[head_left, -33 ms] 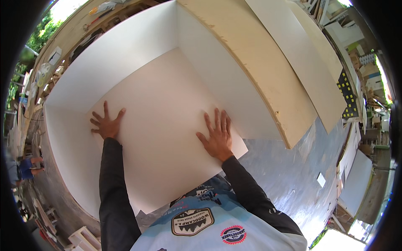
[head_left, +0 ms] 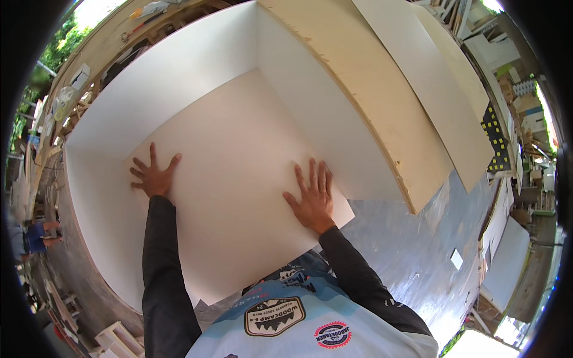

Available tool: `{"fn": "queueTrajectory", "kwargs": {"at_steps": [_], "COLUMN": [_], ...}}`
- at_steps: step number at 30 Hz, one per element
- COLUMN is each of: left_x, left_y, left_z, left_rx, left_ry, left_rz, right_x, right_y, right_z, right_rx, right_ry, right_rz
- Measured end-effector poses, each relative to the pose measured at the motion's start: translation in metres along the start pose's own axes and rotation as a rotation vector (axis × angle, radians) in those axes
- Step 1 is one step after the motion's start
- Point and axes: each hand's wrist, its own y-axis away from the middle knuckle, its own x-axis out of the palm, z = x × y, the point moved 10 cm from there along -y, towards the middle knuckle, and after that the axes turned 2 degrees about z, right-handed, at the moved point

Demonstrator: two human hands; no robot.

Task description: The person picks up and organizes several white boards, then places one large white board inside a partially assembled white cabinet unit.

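Observation:
A large pale panel [head_left: 233, 197] lies inside a white three-sided box frame, reaching close to my body. My left hand [head_left: 155, 180] rests on the panel with its fingers spread, close to the left wall [head_left: 98, 197]. On the other side my right hand [head_left: 311, 200] presses flat on the same panel, fingers outstretched, near the right wall [head_left: 334, 131]. Neither hand holds anything. The far wall [head_left: 191, 71] meets the right wall in an upright corner. Bare wood shows along the right wall's edge.
Right of the box, a plywood sheet [head_left: 382, 101] and a white board [head_left: 424, 83] lie side by side. A grey work surface [head_left: 394, 244] carries a small white rectangle [head_left: 456, 259]. At the far left edge, another person's legs [head_left: 45, 235] show. Timber offcuts and boards surround the area.

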Motion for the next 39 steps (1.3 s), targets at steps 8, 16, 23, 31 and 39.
{"fn": "queueTrajectory", "kwargs": {"at_steps": [8, 16, 23, 31, 39], "left_x": [-0.009, -0.013, -0.017, -0.019, -0.002], "left_y": [0.006, 0.008, 0.010, 0.005, -0.008], "left_z": [-0.001, -0.001, -0.003, -0.011, -0.009], "left_rx": [-0.019, -0.015, 0.002, 0.005, 0.007], "left_ry": [0.022, 0.052, 0.083, 0.178, 0.136], "left_rz": [0.040, 0.054, 0.058, -0.025, -0.115], "right_x": [0.007, 0.014, 0.014, 0.034, 0.043], "right_y": [-0.031, -0.176, -0.258, -0.266, -0.228], "right_z": [0.043, 0.111, 0.107, 0.161, 0.266], "right_rx": [-0.091, -0.247, -0.232, -0.134, -0.494], "right_ry": [0.073, 0.145, 0.171, 0.181, 0.044], "right_rz": [0.054, -0.081, -0.099, -0.026, -0.137]}}
